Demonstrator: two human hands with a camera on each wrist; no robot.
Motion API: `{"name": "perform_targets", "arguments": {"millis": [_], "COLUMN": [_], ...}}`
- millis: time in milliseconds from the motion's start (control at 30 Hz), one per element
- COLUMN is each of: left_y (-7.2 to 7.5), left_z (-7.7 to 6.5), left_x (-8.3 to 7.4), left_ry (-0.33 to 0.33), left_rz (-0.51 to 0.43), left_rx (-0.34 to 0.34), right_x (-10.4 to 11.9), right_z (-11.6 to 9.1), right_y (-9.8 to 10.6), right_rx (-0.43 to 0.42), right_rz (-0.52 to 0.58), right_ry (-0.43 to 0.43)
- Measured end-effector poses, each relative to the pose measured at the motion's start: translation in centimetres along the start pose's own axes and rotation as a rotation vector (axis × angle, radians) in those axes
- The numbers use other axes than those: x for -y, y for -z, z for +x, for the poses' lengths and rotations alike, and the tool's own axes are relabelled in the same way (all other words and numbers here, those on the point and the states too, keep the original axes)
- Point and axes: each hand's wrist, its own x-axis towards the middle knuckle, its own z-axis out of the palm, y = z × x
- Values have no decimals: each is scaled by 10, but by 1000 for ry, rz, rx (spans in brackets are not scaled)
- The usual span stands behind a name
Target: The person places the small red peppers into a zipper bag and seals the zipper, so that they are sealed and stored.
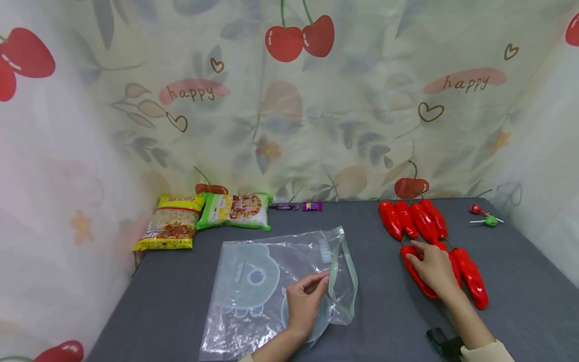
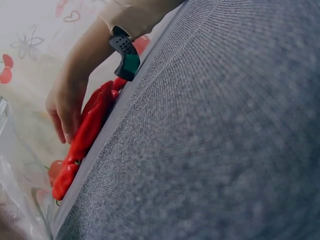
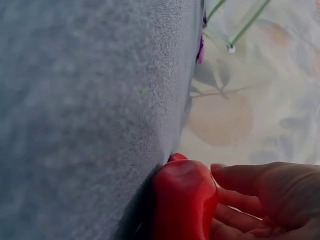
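Note:
A clear zip bag [image 1: 244, 327] with pale bear prints lies on the dark table, its green-edged mouth to the right. At that mouth my left hand [image 1: 304, 304] pinches the bag's upper layer between thumb and fingertips. My right hand [image 1: 433, 266] reaches down over a shiny red pepper [image 1: 413, 274], thumb along its left side and fingers near its stem end. Close up in the right wrist view, the thumb tip is right at the edge of the pepper [image 3: 185, 200], with the other fingers partly hidden behind it. More red peppers [image 1: 470, 276] lie beside and beyond it.
Along the back stand a yellow food packet [image 1: 174, 221] and a green-white packet [image 1: 235, 211]. Two small wrapped candies, including a purple one [image 1: 312, 206], lie further right. Lollipops [image 1: 490, 220] lie at the far right. A patterned curtain [image 1: 316, 125] encloses the table [image 1: 375, 311].

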Motion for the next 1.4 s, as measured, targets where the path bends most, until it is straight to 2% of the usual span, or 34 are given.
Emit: {"name": "perform_targets", "arguments": {"millis": [133, 433, 633, 667, 833, 933, 1000, 1100, 1167, 1233, 1400], "left_y": [0, -2, -1, -1, -1, -1, -1, -1, -1, -2, -1], "left_z": [-1, -3, -2, -2, -2, -2, -1, 0, 0, 1, 2], "left_x": [1, 1, 2, 2, 0, -1, 0, 4, 10, 18, 31], "left_ry": [-9, -39, -17, -32, -40, -33, -36, -42, -48, -50, -70], "left_rz": [5, -15, -6, 0, 0, -3, -1, 1, 6, 4, 7], "left_rx": [0, 1, 0, 3, 6, 9, 12, 14, 11, 12, 31], "right_x": [2, 12, 15, 16, 20, 22, 24, 26, 26, 26, 30], "right_z": [4, 4, 6, 6, 5, 5, 5, 6, 7, 9, 11], "right_y": [-5, -11, -16, -17, -20, -22, -22, -19, -16, -12, -3], "right_rx": [41, 228, 301, 310, 316, 322, 324, 281, 240, 210, 178], "right_rz": [-7, -5, 76, 95, 122, 98, 95, 101, 164, 286, 766], "right_ry": [13, -13, -28, -34, 2, 40, 28, -18, -78, -137, -309]}}
